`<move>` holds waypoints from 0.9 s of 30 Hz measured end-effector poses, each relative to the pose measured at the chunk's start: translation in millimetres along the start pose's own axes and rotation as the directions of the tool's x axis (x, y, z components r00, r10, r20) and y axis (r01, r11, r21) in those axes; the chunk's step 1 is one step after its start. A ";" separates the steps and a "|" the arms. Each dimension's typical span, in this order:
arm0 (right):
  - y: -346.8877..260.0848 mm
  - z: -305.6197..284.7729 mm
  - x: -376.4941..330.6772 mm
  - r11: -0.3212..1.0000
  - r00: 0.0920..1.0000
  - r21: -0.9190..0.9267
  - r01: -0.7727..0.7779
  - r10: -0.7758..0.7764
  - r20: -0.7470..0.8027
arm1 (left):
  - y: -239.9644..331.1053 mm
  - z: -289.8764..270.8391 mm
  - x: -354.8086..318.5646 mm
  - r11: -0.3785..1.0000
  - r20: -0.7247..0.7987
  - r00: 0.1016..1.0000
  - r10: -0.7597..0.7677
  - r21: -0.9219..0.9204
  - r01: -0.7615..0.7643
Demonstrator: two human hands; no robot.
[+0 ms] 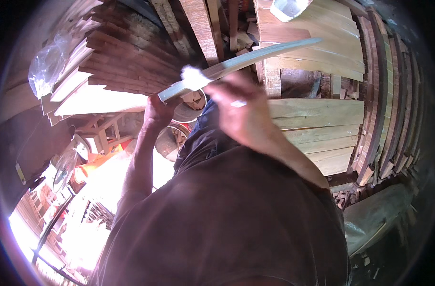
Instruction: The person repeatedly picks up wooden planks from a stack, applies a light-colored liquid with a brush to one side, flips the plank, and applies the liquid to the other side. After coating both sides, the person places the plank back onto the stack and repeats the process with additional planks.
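Observation:
A long, slightly curved wooden slat (270, 52) reaches across in front of me, its far end up to the right. My left hand (161, 113) is closed around its lower left end, thumb and fingers at the tip. A bright white wad (194, 78), its material washed out by glare, rests against the slat near that end. The fingers of my right hand (246, 112) close on the wad's right side, pressing it to the wood; this hand is smeared by motion. Part of the slat is hidden behind the wad and right fingers.
Stacked boards (131, 62) fan out at the left, beneath a clear plastic bag (46, 69). Wooden panels (317, 112) and upright curved pieces (377, 95) stand right. A white container (289, 9) sits at the top. Buckets (167, 145) with wood scraps stand low between my arms.

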State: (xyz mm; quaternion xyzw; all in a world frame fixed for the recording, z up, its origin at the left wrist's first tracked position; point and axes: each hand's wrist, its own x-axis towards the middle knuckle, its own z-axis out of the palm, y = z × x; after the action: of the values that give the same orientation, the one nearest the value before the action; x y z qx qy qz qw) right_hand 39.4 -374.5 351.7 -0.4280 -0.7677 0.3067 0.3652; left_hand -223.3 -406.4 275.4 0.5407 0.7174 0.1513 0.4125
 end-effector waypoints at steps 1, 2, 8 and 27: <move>-10.2 9.3 3.3 0.999 1.000 0.030 0.022 -0.022 0.006 | 2.6 -1.3 0.3 0.998 0.002 1.000 -0.020 0.066 0.020; -19.3 19.6 6.5 0.997 0.999 0.060 0.045 -0.046 0.014 | 4.9 -1.7 -0.6 0.991 -0.001 0.999 -0.040 0.129 0.040; 0.1 20.8 4.0 0.961 0.999 0.270 0.051 -0.045 -0.029 | -26.7 7.9 8.2 0.973 -0.032 0.989 0.143 0.190 -0.134; 130.0 -86.7 -200.5 0.244 0.146 0.930 -0.275 0.967 -0.210 | -0.9 54.4 30.7 0.829 0.249 0.941 0.230 -0.557 -0.056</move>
State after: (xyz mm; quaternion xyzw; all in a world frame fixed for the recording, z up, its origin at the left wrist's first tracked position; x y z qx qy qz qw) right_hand 240.6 -479.5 237.3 -0.6400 -0.0131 0.4804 0.5995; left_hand -185.1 -391.6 228.2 0.4713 0.5297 0.2932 0.6414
